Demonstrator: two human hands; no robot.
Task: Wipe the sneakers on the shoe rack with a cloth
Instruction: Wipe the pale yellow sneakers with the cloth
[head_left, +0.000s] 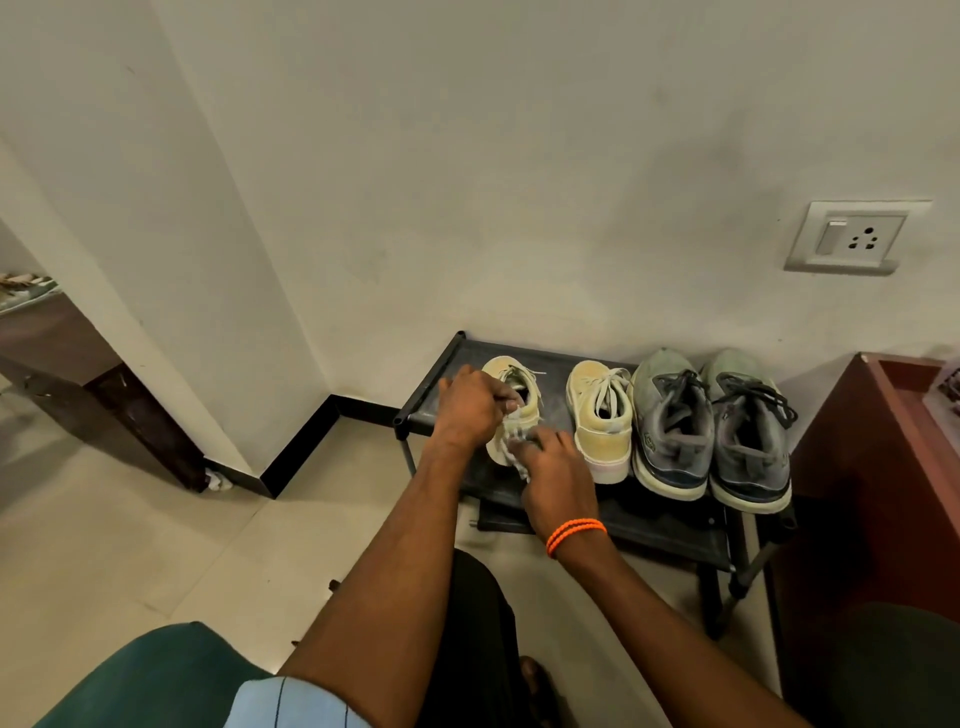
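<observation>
Pale cloth (511, 441) bunched under right hand (558, 480) grip; left hand (470, 408) clasps yellow sneaker (511, 400).

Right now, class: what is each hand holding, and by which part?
The left hand grips the leftmost cream sneaker at its collar. The right hand presses a cloth against the heel.

Both hands (511, 431) work a cloth (514, 441) on the leftmost sneaker (511, 384).
</observation>
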